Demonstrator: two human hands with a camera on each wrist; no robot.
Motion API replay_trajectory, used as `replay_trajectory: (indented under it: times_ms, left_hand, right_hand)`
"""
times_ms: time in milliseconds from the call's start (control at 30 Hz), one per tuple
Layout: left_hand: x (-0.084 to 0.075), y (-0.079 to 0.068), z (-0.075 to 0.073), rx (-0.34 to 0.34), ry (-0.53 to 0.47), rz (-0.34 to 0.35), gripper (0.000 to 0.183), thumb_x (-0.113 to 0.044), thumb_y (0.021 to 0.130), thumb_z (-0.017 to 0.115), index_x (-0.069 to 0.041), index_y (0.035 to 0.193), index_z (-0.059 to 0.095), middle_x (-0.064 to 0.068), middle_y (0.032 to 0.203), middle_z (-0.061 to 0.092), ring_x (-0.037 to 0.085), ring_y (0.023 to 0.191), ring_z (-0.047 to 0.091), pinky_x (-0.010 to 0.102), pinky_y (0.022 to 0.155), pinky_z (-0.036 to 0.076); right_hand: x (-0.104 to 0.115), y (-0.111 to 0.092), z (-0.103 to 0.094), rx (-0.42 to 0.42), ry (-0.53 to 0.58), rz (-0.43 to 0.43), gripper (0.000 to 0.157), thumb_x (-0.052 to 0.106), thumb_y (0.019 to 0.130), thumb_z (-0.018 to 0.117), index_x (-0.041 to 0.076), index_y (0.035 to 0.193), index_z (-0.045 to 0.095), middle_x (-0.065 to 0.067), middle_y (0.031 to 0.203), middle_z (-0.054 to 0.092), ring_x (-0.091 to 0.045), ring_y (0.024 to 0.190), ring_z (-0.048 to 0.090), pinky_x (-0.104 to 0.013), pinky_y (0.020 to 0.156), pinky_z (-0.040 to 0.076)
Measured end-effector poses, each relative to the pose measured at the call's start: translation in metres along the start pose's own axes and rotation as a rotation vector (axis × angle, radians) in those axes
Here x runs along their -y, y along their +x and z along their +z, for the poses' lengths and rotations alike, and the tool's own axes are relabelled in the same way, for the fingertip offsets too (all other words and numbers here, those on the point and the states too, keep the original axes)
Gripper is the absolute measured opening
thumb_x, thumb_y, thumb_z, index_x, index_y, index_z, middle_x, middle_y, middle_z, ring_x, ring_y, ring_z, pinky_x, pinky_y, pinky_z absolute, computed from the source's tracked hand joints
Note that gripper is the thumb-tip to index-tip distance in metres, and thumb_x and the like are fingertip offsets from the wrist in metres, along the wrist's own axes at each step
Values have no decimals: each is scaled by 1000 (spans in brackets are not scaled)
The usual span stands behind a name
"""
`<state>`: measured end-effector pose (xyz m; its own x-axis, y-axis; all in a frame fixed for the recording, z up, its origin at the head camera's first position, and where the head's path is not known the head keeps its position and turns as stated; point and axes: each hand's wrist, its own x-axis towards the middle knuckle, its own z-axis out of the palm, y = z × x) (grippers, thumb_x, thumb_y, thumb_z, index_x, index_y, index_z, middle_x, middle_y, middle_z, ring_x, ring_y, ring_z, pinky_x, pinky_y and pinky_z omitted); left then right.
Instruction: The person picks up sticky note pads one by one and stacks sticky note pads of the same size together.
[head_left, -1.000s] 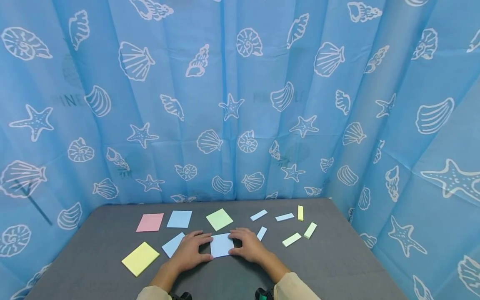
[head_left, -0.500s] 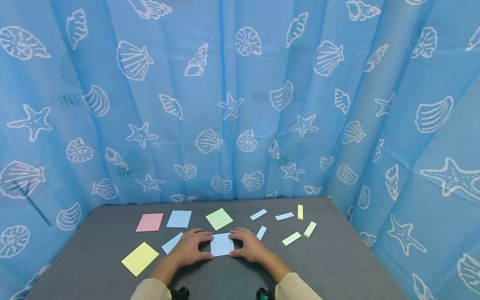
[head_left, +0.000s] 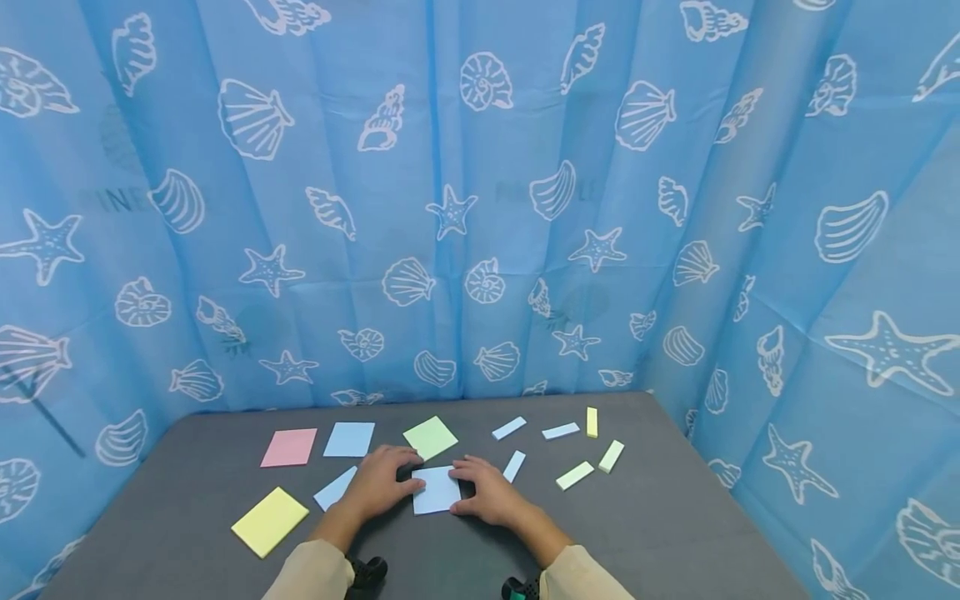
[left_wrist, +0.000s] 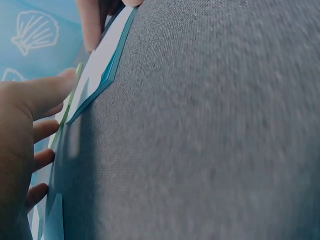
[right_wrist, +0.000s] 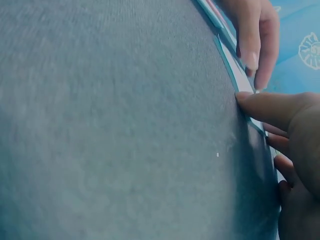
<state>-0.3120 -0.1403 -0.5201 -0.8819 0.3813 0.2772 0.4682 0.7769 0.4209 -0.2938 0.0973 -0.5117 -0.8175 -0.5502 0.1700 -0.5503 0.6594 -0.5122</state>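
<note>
A pale blue sticky note pad [head_left: 435,490] lies flat on the grey table between both hands. My right hand [head_left: 487,492] holds its right side, thumb at the near corner and fingers at the far corner. At the pad's left side, my left hand [head_left: 380,483] has its fingers loosely bent, with the thumb raised near the edge. In the left wrist view, the pad [left_wrist: 107,50] shows a darker blue side, and its near corner layers stand slightly apart. The left thumb [left_wrist: 57,87] is beside it there. Just beyond the pad is a green sticky note pad [head_left: 431,439].
On the left lie a pink pad [head_left: 288,447], a yellow pad [head_left: 270,522] and two blue pads, one [head_left: 335,488] partly behind my left hand. Several narrow note strips [head_left: 574,475] lie to the right. A blue shell-patterned curtain [head_left: 450,317] hangs behind the table.
My left thumb has come off the pad's near left corner and moved up and away. The right hand stays on the pad's right side. The head view has shifted slightly.
</note>
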Motion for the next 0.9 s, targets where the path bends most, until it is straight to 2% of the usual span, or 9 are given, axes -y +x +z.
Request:
replay_trajectory:
  times_ms: [300, 433, 633, 900]
  left_hand:
    - [-2, 7, 5, 12, 54, -40, 40, -35, 85, 74, -15, 119, 69, 10, 132, 58, 37, 124, 48, 61, 100, 34]
    - [-2, 13, 6, 23, 64, -77, 41, -36, 86, 72, -15, 121, 68, 13, 136, 54, 39, 126, 45, 62, 100, 33]
    - [-1, 22, 9, 28, 87, -130, 42, -39, 87, 71, -17, 123, 67, 14, 140, 51, 40, 127, 43, 62, 100, 32]
    - [-2, 33, 12, 22, 108, -205, 46, -41, 85, 72, -16, 124, 66, 16, 139, 51, 41, 127, 43, 61, 101, 31]
  right_hand:
    - [7, -2, 4, 28, 41, 67, 53, 16, 83, 76, -1, 131, 59, -16, 139, 52, -35, 137, 36, -52, 108, 29]
    - [5, -4, 5, 17, 51, 45, 54, 16, 84, 75, -2, 132, 58, -17, 140, 51, -36, 137, 36, -56, 108, 26]
    - [-3, -5, 5, -35, 1, 12, 54, 23, 82, 77, 4, 130, 61, -12, 137, 55, -32, 133, 42, -62, 108, 20]
    - [-4, -5, 5, -26, -5, 26, 54, 26, 82, 78, 6, 130, 62, -9, 137, 56, -30, 133, 42, -62, 108, 20]
